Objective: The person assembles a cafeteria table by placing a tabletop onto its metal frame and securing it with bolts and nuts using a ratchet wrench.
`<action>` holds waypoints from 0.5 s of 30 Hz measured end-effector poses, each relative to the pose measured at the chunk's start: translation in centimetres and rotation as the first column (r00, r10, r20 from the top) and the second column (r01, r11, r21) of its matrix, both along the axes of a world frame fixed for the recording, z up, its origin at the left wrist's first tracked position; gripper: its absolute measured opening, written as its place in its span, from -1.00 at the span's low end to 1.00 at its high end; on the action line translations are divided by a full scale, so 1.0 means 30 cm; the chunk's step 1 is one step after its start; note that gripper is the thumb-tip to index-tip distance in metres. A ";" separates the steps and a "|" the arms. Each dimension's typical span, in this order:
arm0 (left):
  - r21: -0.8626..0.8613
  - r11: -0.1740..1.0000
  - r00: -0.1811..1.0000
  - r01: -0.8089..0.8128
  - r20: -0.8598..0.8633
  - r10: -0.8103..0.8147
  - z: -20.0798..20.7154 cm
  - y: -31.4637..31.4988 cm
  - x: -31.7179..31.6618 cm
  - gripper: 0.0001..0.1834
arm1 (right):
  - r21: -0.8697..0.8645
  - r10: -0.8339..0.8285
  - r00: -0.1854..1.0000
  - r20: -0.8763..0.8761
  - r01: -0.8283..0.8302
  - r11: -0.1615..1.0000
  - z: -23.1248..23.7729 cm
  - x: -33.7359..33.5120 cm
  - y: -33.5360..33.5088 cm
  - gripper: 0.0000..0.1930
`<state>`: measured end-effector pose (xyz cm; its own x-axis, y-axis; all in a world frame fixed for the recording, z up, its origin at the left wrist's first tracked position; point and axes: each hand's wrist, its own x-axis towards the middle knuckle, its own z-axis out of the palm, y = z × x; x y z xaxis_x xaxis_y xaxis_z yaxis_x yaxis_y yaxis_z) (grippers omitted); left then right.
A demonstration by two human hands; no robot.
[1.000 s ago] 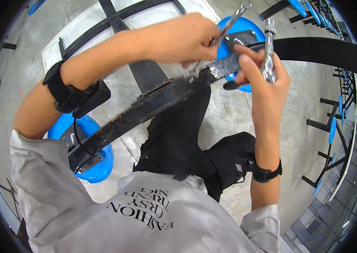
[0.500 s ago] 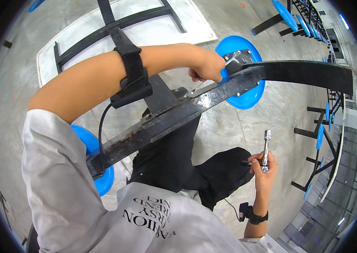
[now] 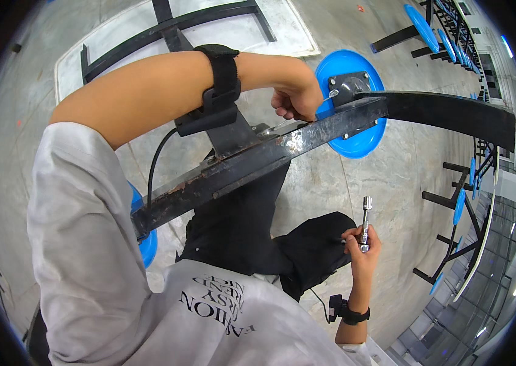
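My left hand (image 3: 299, 96) reaches over the black steel beam (image 3: 227, 175), its fingers curled. A thin metal wrench (image 3: 333, 93) pokes out of that fist, and its shiny end lies at a bolt on the black mounting plate (image 3: 351, 86). The plate sits on the underside of a round blue seat (image 3: 369, 131). Below and to the right, my right hand (image 3: 363, 249) grips a chrome socket wrench (image 3: 366, 221), which points upward beside my knee. Most of the left wrench is hidden by my fingers.
A curved black bar (image 3: 453, 111) extends right from the seat. Another blue seat (image 3: 147, 247) shows under the beam's left end. Black legs and a curved frame (image 3: 209, 19) lie over a white board (image 3: 297, 43). Seat assemblies (image 3: 421, 27) line the right.
My left hand has shifted slightly and turned about the bolt, showing more curled fingers. My right hand and its socket wrench have moved a little left and down. The view has shifted too.
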<state>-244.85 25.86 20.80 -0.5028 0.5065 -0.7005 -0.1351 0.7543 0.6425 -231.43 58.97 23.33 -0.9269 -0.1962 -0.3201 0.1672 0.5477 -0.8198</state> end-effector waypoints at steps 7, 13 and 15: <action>0.083 0.991 0.988 -0.102 0.125 0.091 0.020 -0.009 0.017 -0.79 | 0.008 0.018 0.999 0.042 -0.019 1.000 -0.011 0.012 -0.003 -0.84; 0.167 0.981 0.994 -0.095 0.060 0.086 0.020 -0.036 0.047 -0.72 | -0.051 0.022 0.994 0.108 -0.016 0.999 -0.034 0.017 -0.034 -0.89; 0.141 0.987 0.997 -0.077 -0.003 0.078 0.032 -0.028 0.057 -0.71 | -0.045 0.055 0.993 0.103 -0.050 0.998 -0.054 0.028 -0.065 -0.87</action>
